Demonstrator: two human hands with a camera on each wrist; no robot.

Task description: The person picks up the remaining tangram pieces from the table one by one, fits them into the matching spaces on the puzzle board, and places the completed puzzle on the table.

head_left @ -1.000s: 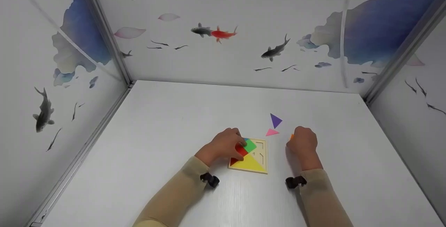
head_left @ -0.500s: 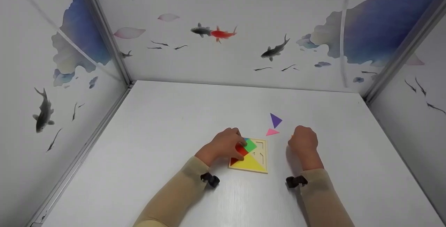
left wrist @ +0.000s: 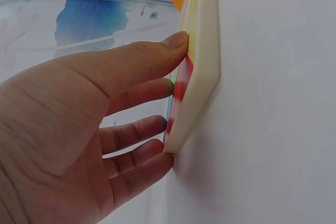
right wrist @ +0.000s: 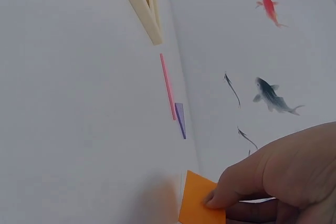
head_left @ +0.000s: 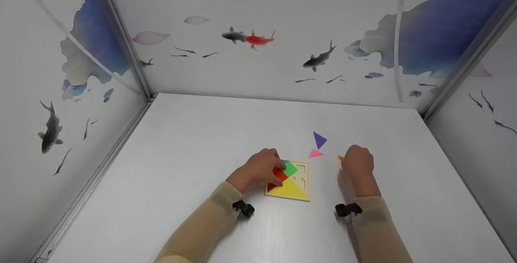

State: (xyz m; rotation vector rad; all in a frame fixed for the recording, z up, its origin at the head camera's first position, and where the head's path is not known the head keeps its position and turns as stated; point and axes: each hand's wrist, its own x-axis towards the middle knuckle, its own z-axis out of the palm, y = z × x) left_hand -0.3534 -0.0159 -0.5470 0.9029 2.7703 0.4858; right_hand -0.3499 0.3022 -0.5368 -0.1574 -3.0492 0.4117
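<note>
A tangram tray (head_left: pixel 309 182) with a pale wooden rim lies on the table, seen at an angle in the left wrist view. In it lie a yellow triangle (head_left: pixel 287 190), a red piece (head_left: pixel 281 174), a green piece (head_left: pixel 290 169) and a sliver of blue. My left hand (head_left: pixel 260 168) rests on its left side, thumb and fingertips spread and touching the red area and the edge. To the right of the tray, my right hand (head_left: pixel 357 168) pinches an orange tangram piece (right wrist: pixel 197 203) between thumb and fingers. The hand hides most of that piece in the head view.
Beyond the tray, a purple triangle (head_left: pixel 319 139) and a pink triangle (head_left: pixel 315 153) lie on the white table (head_left: pixel 226 129). Bare recesses show at the tray's right side. Printed walls (head_left: pixel 258 65) stand at the back and both sides.
My right hand has shifted slightly to the right with the orange piece, whose corner shows more than half a second ago. The left hand and the tray have stayed in place.
</note>
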